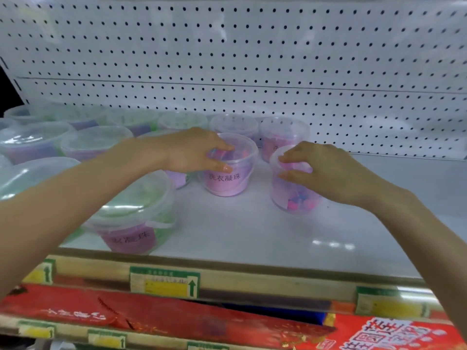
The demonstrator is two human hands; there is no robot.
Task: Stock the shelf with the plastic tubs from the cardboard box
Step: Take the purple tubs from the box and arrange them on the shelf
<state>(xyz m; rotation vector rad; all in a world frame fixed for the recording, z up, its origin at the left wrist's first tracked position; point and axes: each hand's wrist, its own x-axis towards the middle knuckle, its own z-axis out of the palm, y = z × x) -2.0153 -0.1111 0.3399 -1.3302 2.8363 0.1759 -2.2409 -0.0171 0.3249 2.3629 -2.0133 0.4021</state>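
Two clear plastic tubs with pink and purple contents stand on the white shelf [252,231]. My left hand [192,150] grips the rim of the middle tub [227,183], which bears a pink label with dark characters. My right hand [326,168] curls over the lid of the right tub [290,198], fingers on its top and side. Both tubs sit upright on the shelf surface, a small gap between them. No cardboard box is in view.
Several more lidded tubs fill the shelf's left and back, one large tub [136,218] near the front edge under my left forearm. A white pegboard [252,59] backs the shelf. Price tags [164,284] line the front rail; red packaging [379,334] lies below.
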